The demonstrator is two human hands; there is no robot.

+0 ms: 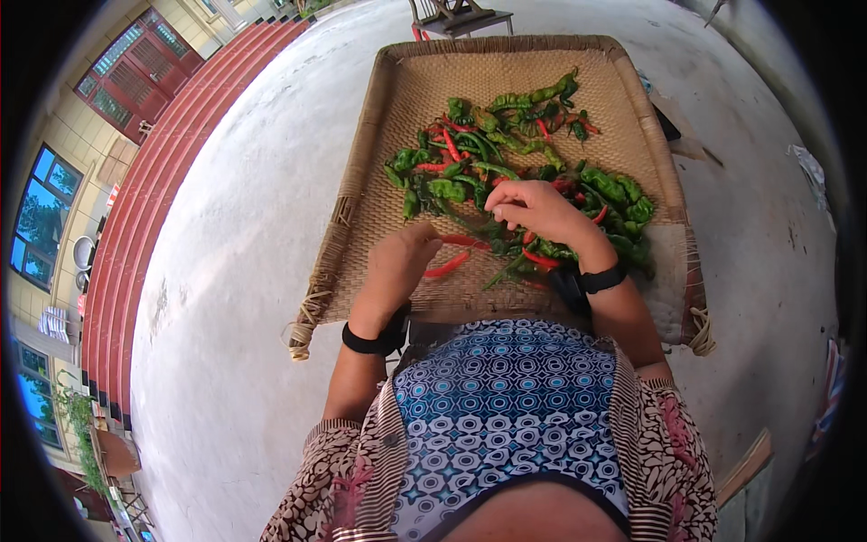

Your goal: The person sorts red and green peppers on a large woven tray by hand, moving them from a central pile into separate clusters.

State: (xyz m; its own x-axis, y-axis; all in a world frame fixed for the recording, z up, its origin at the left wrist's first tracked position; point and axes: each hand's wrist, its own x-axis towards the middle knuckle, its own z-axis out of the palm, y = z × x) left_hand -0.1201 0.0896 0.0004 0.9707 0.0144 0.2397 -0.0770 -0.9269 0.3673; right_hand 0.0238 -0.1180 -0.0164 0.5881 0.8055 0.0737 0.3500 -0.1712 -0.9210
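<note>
A woven bamboo tray [406, 90] lies in front of me, with a heap of green chili peppers [447, 189] and red chili peppers [451, 144] on it. My left hand [397, 266] is closed over the near left part of the tray. A long red chili pepper [466, 242] meets its pinched fingertips, and a curved red chili pepper [447, 266] lies just below. Above the middle of the heap, my right hand [546, 212] is closed, thumb and forefinger together. Whatever is between those fingers is too small to make out. Black bands circle both wrists.
Around the tray stretches a pale concrete floor [226, 244]. A wooden chair [465, 20] stands beyond the far edge. Red steps [172, 172] run along a building on the left, and a plank [745, 465] lies at the near right.
</note>
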